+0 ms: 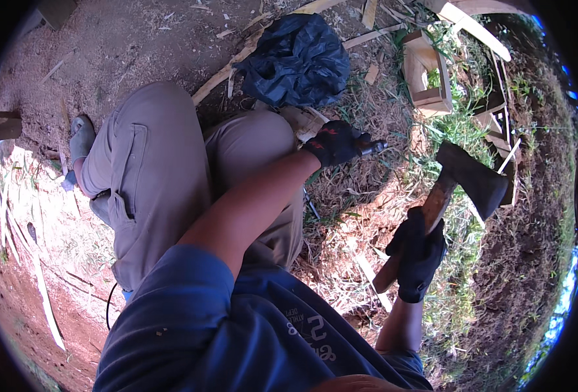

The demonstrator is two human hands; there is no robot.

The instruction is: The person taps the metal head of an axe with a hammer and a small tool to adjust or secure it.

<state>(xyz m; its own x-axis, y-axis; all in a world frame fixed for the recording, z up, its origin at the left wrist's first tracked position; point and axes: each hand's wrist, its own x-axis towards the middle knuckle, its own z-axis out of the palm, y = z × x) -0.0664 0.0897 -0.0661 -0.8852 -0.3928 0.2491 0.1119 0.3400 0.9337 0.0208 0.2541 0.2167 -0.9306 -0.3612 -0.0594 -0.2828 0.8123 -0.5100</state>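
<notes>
My right hand (416, 255), in a dark glove, is wrapped round the wooden handle of an axe (473, 179). Its dark, wide head points up and to the right, clear of the ground. In front of my bent knee, my left hand (333, 144) wears a black glove with red marks. Its fingers are closed on a short dark rod-like piece (372, 147) with a shiny end; most of that piece is hidden in the grip. A pale block of wood (302, 124) shows partly beside my left hand and knee.
A black plastic bag (298, 59) lies beyond my knees. Right of it stands a small wooden box frame (432, 101), with a plank (475, 29) farther back. Wood strips (47, 304) lie on the soil at left. Dry grass and wood shavings cover the ground before me.
</notes>
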